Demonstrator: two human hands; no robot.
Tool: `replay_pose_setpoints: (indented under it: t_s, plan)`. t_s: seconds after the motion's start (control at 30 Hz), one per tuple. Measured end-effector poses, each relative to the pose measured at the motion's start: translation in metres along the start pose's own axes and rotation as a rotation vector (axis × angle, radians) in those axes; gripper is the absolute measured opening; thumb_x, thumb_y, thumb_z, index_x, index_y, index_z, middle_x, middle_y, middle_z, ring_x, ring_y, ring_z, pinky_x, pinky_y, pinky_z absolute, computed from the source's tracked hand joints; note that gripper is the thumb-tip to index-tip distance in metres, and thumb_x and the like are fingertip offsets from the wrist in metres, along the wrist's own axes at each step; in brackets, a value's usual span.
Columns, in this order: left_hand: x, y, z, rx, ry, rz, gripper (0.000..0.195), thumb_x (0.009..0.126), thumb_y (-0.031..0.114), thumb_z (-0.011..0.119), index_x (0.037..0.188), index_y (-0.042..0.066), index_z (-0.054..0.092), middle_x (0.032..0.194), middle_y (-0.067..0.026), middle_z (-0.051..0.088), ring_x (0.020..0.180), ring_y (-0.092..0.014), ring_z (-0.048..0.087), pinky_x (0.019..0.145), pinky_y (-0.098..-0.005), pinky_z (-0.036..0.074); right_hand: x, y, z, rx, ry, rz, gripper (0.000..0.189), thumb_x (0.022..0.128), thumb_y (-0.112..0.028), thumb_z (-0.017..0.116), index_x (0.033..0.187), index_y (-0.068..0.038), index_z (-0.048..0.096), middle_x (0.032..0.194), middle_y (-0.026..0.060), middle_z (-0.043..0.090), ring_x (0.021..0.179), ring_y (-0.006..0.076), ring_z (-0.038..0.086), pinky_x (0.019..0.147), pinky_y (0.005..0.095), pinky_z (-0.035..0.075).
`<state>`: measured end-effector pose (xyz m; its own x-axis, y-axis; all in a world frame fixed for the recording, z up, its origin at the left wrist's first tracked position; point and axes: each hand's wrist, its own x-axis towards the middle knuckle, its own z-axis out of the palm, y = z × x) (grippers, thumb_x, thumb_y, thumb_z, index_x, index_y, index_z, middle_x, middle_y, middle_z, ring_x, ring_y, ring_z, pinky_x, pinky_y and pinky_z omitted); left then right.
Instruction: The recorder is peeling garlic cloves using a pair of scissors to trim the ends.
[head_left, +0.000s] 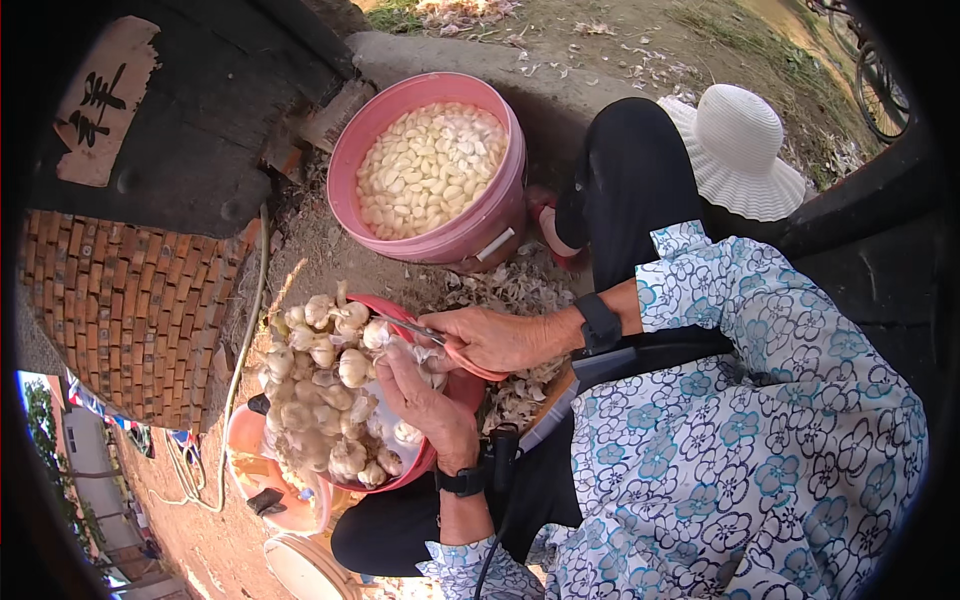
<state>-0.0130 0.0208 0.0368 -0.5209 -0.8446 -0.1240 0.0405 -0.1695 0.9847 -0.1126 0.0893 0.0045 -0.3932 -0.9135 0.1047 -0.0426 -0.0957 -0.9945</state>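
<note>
My right hand (491, 337) grips a pair of scissors (474, 364) with orange-red handles. Their metal blades point towards the garlic heap. Just below, my left hand (427, 405) pinches a piece of garlic (420, 352) with loose papery skin, partly hidden by the fingers. Both hands are over the near side of a red basin (420, 469). Many whole garlic bulbs (311, 397) with dry skins and stubby stems are piled in it. One pale bulb (376, 334) lies right by the blades.
A pink bucket (345, 157) holds peeled garlic cloves (427, 176). Shed skins (517, 296) litter the ground near my legs. An orange tub (322, 510) and a white bucket (300, 562) stand beside the basin. A hose (251, 330) runs past a brick wall (142, 315); a white hat (739, 142) lies beyond my knee.
</note>
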Motion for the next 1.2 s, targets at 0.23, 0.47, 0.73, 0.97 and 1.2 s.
replay_pose_setpoints:
  t_s: [0.23, 0.47, 0.73, 0.97, 1.2]
  plan:
    - [0.008, -0.004, -0.005, -0.103, -0.049, -0.03, 0.024, 0.098, 0.025, 0.048, 0.097, 0.002, 0.055, 0.091, -0.0035, 0.058, 0.082, -0.01, 0.053, 0.073, -0.0257, 0.044, 0.01, -0.004, -0.014, 0.196, -0.223, 0.125, 0.029, 0.091, -0.022, 0.064, 0.105, -0.001, 0.051, 0.081, -0.0028, 0.052, 0.075, 0.0034, 0.046, 0.062, 0.0214, 0.042]
    - [0.017, -0.004, -0.015, -0.219, -0.087, -0.203, 0.028, 0.098, 0.028, 0.049, 0.102, 0.002, 0.057, 0.092, -0.0018, 0.059, 0.079, -0.01, 0.053, 0.069, -0.0244, 0.045, 0.021, -0.021, -0.025, 0.239, -0.355, 0.411, 0.012, 0.096, -0.007, 0.043, 0.107, -0.004, 0.045, 0.072, -0.0023, 0.045, 0.067, 0.0078, 0.047, 0.061, 0.0215, 0.041]
    - [0.03, -0.002, -0.035, -0.569, -0.174, -0.336, 0.036, 0.1, 0.033, 0.043, 0.124, 0.006, 0.047, 0.117, -0.0107, 0.059, 0.1, -0.02, 0.059, 0.078, -0.0349, 0.051, 0.073, -0.073, -0.106, -1.205, 0.476, -0.466, 0.022, 0.086, -0.007, 0.053, 0.107, -0.005, 0.057, 0.075, 0.0177, 0.064, 0.069, 0.034, 0.062, 0.058, 0.0406, 0.047]
    - [0.026, -0.014, -0.025, -0.584, -0.229, -0.269, 0.04, 0.099, 0.032, 0.046, 0.123, 0.001, 0.047, 0.109, -0.0085, 0.056, 0.101, -0.018, 0.054, 0.087, -0.035, 0.046, 0.019, -0.034, -0.025, -0.637, -0.122, 0.043, 0.019, 0.079, -0.009, 0.056, 0.094, 0.002, 0.051, 0.077, 0.0242, 0.061, 0.073, 0.0433, 0.06, 0.062, 0.0463, 0.045]
    - [0.022, -0.022, -0.021, -0.169, -0.172, -0.053, 0.035, 0.1, 0.029, 0.047, 0.12, 0.001, 0.047, 0.104, -0.0025, 0.051, 0.093, -0.01, 0.045, 0.081, -0.0265, 0.04, 0.015, -0.029, -0.007, -0.532, -0.073, 0.015, 0.026, 0.082, -0.01, 0.06, 0.1, -0.001, 0.043, 0.078, 0.0201, 0.056, 0.073, 0.0381, 0.056, 0.064, 0.043, 0.042]
